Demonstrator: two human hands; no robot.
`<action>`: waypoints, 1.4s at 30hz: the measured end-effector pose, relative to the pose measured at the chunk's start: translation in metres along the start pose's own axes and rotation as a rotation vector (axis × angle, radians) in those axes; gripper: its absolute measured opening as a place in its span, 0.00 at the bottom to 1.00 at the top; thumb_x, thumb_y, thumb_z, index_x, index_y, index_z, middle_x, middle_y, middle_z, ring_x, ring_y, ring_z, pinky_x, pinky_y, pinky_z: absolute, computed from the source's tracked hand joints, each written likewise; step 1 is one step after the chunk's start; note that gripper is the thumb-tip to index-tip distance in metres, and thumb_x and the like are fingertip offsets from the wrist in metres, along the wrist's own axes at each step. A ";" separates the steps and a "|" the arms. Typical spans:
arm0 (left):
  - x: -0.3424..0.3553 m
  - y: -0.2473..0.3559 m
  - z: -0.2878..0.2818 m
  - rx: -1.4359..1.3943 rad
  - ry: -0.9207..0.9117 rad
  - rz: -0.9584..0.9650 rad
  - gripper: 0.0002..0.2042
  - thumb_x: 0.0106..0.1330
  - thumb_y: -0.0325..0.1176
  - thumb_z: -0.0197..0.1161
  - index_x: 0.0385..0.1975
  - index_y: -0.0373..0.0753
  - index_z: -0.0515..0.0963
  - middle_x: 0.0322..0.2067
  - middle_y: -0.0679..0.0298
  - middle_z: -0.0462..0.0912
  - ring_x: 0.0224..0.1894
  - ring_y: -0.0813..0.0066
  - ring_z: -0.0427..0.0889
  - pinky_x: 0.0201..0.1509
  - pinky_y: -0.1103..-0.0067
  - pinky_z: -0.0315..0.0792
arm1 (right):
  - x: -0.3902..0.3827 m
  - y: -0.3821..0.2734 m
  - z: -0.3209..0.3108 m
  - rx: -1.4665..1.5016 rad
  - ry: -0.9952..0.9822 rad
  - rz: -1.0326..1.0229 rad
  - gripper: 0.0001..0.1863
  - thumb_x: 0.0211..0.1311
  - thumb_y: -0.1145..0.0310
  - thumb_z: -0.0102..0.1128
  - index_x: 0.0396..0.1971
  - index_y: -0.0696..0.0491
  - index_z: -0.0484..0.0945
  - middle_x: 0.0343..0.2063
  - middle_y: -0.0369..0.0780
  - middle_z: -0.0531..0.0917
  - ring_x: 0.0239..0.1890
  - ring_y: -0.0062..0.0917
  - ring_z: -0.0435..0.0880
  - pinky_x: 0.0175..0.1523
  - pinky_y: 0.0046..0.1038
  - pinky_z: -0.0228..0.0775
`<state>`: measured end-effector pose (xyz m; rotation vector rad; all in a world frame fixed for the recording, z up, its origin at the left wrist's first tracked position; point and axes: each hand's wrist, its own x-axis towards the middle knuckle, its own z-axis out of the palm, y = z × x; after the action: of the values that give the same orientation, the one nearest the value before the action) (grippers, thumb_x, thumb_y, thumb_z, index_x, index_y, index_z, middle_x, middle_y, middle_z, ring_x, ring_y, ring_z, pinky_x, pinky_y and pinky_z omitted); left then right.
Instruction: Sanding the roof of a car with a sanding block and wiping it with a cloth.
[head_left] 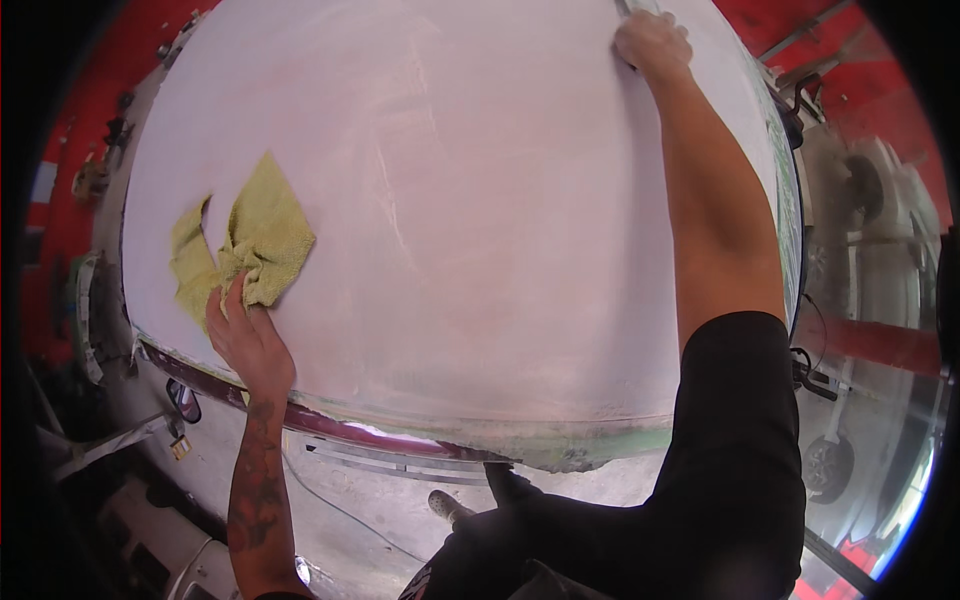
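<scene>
A narrow, grey, straight-edged tool [641,6] sits inside the right hand [654,44], whose fingers are closed around it at the far side of the work. Most of the tool is covered by the hand; what shows suggests that its long axis runs away from the person, its far end passing out of view.

Well to the left of that grip and nearer the body, a yellow-green, textured fabric cloth [264,225] lies crumpled just beyond the fingertips of the left hand [248,345]. These fingers touch its gathered folds, but whether they pinch or only press, I cannot tell. Its larger flap stretches away from the fingers, a pointed corner aimed at the far side; a smaller flap lies left of it.

Under both hands spreads a broad, matt, whitish-pink panel [500,220]. The work looks partway along: the coat appears largely even, while pale streaks between the two hands and patchy green by the near edge seem left uneven. Nearer the body than the left fingers runs a glossy maroon strip [385,440] along the panel's edge.
</scene>
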<state>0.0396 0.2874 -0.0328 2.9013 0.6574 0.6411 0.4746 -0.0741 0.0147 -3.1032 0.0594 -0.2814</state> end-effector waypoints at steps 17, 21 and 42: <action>0.000 0.002 0.006 0.036 -0.010 -0.010 0.21 0.69 0.30 0.46 0.62 0.43 0.69 0.61 0.44 0.63 0.65 0.45 0.59 0.68 0.57 0.53 | 0.003 0.033 -0.001 0.043 -0.039 0.128 0.25 0.63 0.59 0.45 0.58 0.51 0.74 0.63 0.48 0.69 0.64 0.48 0.68 0.63 0.46 0.64; 0.000 -0.010 -0.001 -0.004 0.016 -0.011 0.21 0.69 0.30 0.48 0.62 0.45 0.70 0.60 0.47 0.63 0.64 0.47 0.61 0.68 0.56 0.53 | -0.041 -0.136 0.006 0.208 0.092 -0.400 0.20 0.66 0.63 0.43 0.53 0.47 0.78 0.55 0.49 0.75 0.59 0.46 0.72 0.62 0.48 0.65; -0.002 -0.013 0.010 0.008 0.035 -0.001 0.22 0.67 0.29 0.51 0.62 0.45 0.70 0.60 0.48 0.63 0.64 0.48 0.61 0.68 0.56 0.53 | -0.123 -0.055 -0.009 0.117 0.080 -0.335 0.21 0.65 0.62 0.46 0.56 0.50 0.74 0.46 0.51 0.75 0.50 0.44 0.74 0.52 0.41 0.70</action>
<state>0.0376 0.2984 -0.0450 2.9028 0.6677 0.6927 0.3543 -0.0140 0.0035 -2.9705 -0.4615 -0.3991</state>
